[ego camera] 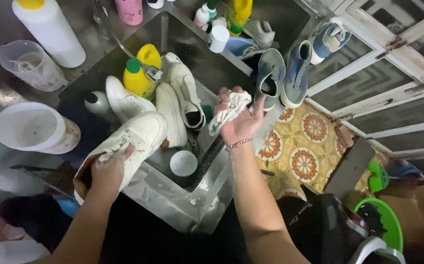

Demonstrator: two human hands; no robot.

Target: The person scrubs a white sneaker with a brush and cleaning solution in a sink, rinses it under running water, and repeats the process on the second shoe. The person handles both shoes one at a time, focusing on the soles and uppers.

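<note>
The left hand is pushed into the mouth of a white shoe, its grip closed on the heel end and hidden partly inside, so the shoe is carried on that hand over the near rim of the steel sink. The shoe's long axis runs away from this grip, up and to the right, toe pointing toward the other hand. The right hand sits just past that toe and to its right, grip clenched on a crumpled pale cloth, palm turned up; cloth and toe are near but apart. Of the two, the right hand is the nearer to the toe, the left to the heel. Below the gap between them lies a small white cup in the sink. Farther off from both grips lie more white shoes and a yellow bottle; beyond the right hand, blue shoes stand on the worktop.
</note>
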